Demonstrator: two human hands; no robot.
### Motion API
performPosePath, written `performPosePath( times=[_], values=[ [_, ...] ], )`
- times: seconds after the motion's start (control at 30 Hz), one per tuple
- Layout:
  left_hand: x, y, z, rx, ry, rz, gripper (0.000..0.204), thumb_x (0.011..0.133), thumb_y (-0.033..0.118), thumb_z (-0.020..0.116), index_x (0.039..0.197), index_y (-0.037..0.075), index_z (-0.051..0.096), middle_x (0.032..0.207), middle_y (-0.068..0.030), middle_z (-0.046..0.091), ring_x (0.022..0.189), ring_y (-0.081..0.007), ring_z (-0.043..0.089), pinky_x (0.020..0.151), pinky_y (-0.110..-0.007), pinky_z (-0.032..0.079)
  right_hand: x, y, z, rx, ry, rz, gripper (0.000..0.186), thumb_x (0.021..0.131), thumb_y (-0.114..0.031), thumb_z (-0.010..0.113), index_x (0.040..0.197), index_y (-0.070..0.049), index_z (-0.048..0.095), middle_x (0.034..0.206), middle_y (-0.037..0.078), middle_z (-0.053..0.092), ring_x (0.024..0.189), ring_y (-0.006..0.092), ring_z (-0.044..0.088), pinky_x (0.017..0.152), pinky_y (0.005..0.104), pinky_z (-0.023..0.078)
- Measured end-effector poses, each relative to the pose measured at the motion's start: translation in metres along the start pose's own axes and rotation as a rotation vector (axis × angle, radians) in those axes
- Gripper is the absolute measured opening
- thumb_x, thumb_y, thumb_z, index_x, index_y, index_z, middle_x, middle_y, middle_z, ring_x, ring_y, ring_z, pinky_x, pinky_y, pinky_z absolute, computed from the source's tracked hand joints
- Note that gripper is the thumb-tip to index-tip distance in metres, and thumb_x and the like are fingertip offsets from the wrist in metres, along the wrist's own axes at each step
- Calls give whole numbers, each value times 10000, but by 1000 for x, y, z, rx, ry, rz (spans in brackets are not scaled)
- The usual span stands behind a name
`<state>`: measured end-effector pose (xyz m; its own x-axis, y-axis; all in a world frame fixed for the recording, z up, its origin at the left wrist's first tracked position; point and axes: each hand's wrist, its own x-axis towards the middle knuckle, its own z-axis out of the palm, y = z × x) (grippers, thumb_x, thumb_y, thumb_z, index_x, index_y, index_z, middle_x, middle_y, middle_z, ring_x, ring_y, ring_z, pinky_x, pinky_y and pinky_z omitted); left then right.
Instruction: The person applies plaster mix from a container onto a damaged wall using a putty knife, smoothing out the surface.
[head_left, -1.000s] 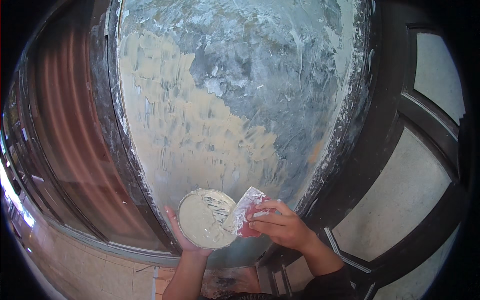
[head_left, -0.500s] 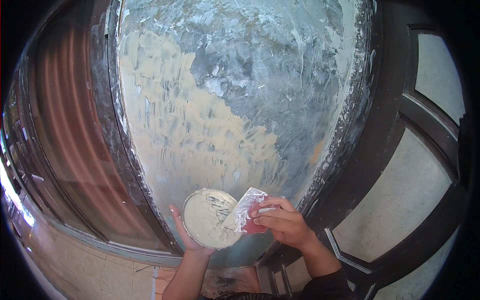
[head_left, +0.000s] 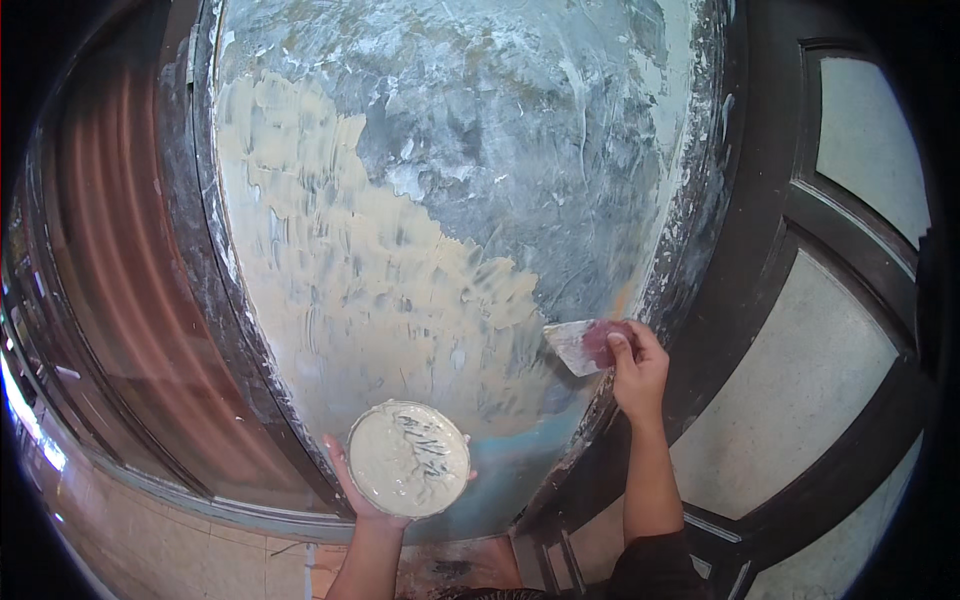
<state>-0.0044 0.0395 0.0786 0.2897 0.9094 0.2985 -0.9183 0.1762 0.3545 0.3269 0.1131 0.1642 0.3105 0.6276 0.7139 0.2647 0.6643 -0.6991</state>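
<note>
My left hand (head_left: 362, 497) supports a round, shallow lid-like dish (head_left: 467, 452) from beneath, its thumb up the left side and fingertips showing at the right. Cream-coloured putty (head_left: 390, 465) fills the dish, with dark streaks scraped through it. In my right hand (head_left: 642, 378) is a red putty spreader (head_left: 600, 345), pinched between thumb and fingers, its wide pale edge smeared with putty and pointing left. That edge lies at or close to the wall (head_left: 480, 180), near its right border; contact is unclear. Rough cream putty (head_left: 340, 270) coats the wall's left and lower part; the rest is mottled grey-blue.
A dark window frame with a reddish curtain (head_left: 125, 230) behind glass stands at the left. To the right is a dark wooden door (head_left: 760, 270) with pale panels. Floor tiles (head_left: 210, 540) show at lower left. Paint-spattered trim borders the wall.
My right hand has lifted the spreader away from the dish, up and right to the wall. The dish has shifted slightly down and left, and its putty surface is more fully visible.
</note>
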Motion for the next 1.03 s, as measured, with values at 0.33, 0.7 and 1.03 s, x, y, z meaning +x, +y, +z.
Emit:
performPosePath(
  times=[0.33, 0.7, 1.03],
  values=[
    [-4, 5, 5, -137, 43, 14, 1094, 798, 986, 330, 1580, 225, 408, 1579, -216, 428, 1383, -633, 386, 992, -892, 322, 39, 38, 17, -145, -80, -3, 266, 1002, -144, 712, 1177, 53, 676, 995, 65, 741, 901, 122, 658, 841, 285, 532],
    [-5, 9, -7, -51, 53, 44, 1065, 816, 974, 320, 1553, 217, 451, 1554, -205, 465, 1357, -640, 406, 961, -909, 317, 42, 43, 16, -130, -115, 14, 283, 1003, -172, 716, 1170, 53, 678, 975, 65, 725, 884, 137, 656, 828, 299, 529],
    [-5, 7, -14, -31, 42, 28, 1089, 784, 997, 332, 1562, 243, 440, 1579, -202, 433, 1374, -643, 383, 966, -907, 312, 44, 48, 11, -79, -120, 35, 255, 1007, -179, 716, 1163, 22, 693, 994, 56, 728, 911, 112, 661, 845, 282, 531]
  ],
)
